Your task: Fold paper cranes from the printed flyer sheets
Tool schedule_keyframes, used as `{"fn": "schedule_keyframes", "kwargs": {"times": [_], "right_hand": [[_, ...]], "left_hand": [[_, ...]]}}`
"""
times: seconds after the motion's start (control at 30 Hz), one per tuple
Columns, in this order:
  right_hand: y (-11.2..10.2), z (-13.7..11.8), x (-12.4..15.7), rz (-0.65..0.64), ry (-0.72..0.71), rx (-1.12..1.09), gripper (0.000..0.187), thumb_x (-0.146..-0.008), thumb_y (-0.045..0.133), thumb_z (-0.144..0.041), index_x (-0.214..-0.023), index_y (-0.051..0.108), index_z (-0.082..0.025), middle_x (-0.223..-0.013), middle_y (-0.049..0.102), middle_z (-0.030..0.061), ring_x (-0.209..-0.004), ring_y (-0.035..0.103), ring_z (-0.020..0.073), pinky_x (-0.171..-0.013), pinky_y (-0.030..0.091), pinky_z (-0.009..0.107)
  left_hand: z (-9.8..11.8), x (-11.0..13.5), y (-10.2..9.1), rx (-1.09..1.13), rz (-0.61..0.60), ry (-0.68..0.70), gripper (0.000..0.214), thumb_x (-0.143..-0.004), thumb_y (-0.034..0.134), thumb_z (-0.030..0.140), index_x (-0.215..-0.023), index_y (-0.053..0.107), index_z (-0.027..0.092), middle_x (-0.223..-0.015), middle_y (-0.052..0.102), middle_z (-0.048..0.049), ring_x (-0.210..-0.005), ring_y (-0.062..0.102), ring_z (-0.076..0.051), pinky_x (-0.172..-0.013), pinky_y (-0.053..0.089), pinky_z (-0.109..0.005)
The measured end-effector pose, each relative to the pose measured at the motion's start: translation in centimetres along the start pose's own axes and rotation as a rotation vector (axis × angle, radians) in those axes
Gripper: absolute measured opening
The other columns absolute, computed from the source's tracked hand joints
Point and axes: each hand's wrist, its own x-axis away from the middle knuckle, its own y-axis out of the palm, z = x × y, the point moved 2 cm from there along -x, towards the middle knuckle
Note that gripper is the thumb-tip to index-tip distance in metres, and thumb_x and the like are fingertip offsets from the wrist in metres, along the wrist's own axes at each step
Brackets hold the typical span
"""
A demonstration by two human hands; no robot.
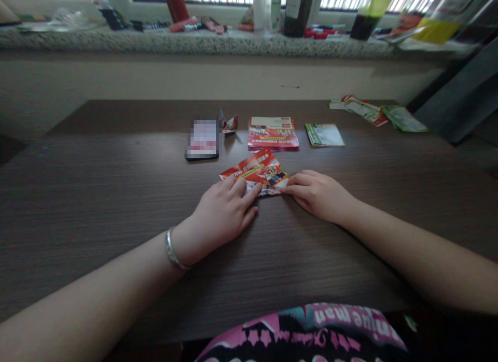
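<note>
A folded red printed leaflet lies on the dark wooden table, its lower edge turned up and showing a paler strip. My left hand rests over the leaflet's lower left part, fingers spread and pressing down on it. At the lower right corner, my right hand has thumb and fingers closed together on the paper. Just behind it sits a stack of red leaflets. To the left of the stack stands a small folded paper figure.
A phone-like device with a blurred screen lies left of the paper figure. Green and white packets are right of the stack, with more packets farther right. A granite windowsill behind the table holds bottles, pens and odds and ends.
</note>
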Motion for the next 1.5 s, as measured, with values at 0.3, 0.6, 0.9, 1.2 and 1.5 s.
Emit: {"fn": "schedule_keyframes", "kwargs": {"times": [0.3,0.6,0.9,1.2,1.5], "right_hand": [[0.02,-0.01,-0.13,-0.001,0.009,0.015,0.028,-0.093,0.049,-0.017,-0.109,0.071,-0.019,-0.089,0.067,0.0080,-0.082,0.057,0.0199,-0.075,0.047,0.031],[-0.06,-0.09,-0.11,0.015,-0.021,0.024,0.028,-0.093,0.049,-0.017,-0.109,0.071,-0.018,-0.088,0.066,0.0083,-0.082,0.056,0.0194,-0.074,0.047,0.031],[-0.34,-0.51,-0.10,-0.049,-0.009,0.072,0.028,-0.095,0.047,-0.019,-0.112,0.069,-0.018,-0.097,0.068,0.0083,-0.085,0.057,0.0189,-0.072,0.047,0.030],[-0.58,-0.58,0.01,-0.052,-0.008,0.070,0.029,-0.095,0.046,-0.021,-0.113,0.069,-0.019,-0.095,0.068,0.0081,-0.083,0.057,0.0187,-0.072,0.045,0.029],[-0.68,-0.72,-0.02,-0.075,-0.002,0.081,0.033,-0.094,0.049,-0.023,-0.122,0.066,-0.027,-0.100,0.067,0.0072,-0.085,0.055,0.0184,-0.070,0.042,0.029]], "left_hand": [[0.02,-0.14,-0.13,-0.008,-0.029,-0.006,0.047,-0.096,0.042,0.036,-0.141,0.048,0.024,-0.112,0.061,-0.0159,-0.102,0.058,-0.030,-0.086,0.050,-0.045],[0.03,-0.13,-0.22,0.008,-0.019,-0.004,0.046,-0.096,0.043,0.035,-0.141,0.048,0.026,-0.112,0.061,-0.0154,-0.103,0.058,-0.031,-0.086,0.050,-0.047],[0.21,0.13,0.32,0.052,0.042,0.010,0.046,-0.095,0.043,0.032,-0.139,0.050,0.021,-0.130,0.056,-0.0159,-0.120,0.051,-0.033,-0.101,0.042,-0.051],[0.28,-0.08,-0.22,0.129,0.004,0.090,0.051,-0.095,0.044,0.037,-0.140,0.047,0.016,-0.126,0.056,-0.0156,-0.118,0.052,-0.031,-0.102,0.043,-0.046],[0.40,-0.13,-0.40,0.135,-0.044,0.084,0.051,-0.095,0.042,0.038,-0.143,0.044,0.022,-0.127,0.053,-0.0150,-0.118,0.051,-0.030,-0.102,0.043,-0.046]]}}
